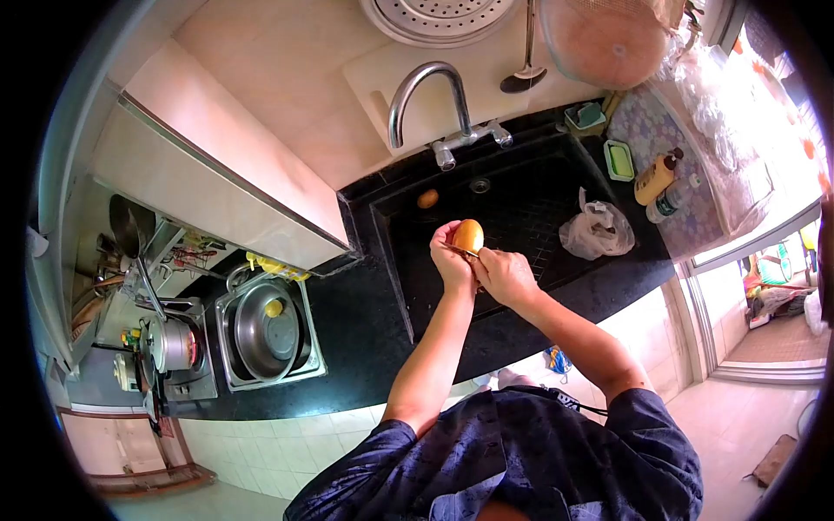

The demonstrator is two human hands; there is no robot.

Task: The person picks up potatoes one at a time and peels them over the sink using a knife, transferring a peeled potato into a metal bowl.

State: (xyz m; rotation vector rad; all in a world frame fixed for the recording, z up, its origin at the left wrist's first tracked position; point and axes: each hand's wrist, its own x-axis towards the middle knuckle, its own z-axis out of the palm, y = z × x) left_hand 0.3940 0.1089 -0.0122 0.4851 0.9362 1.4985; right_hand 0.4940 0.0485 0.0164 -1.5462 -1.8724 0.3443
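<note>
My left hand (451, 259) is wrapped around a potato (469, 234) above the black sink (521, 304). The potato's upper part is bare and yellow, while brown skin shows lower down by my fingers. My right hand (507, 274) is closed on a slim peeling tool (466, 253) laid against the potato's lower side; the fist hides most of it. Farther back in the sink lies an unpeeled brown potato (427, 199). To the right, a white plastic bag (598, 231) sits bunched up in the sink.
The faucet (430, 78) arches over the sink's back edge. On the left, a steel basin (261, 352) holds a yellow piece (274, 308), near a pot (171, 345) on the stove. A soap dish (618, 161) and a yellow bottle (658, 177) stand at right.
</note>
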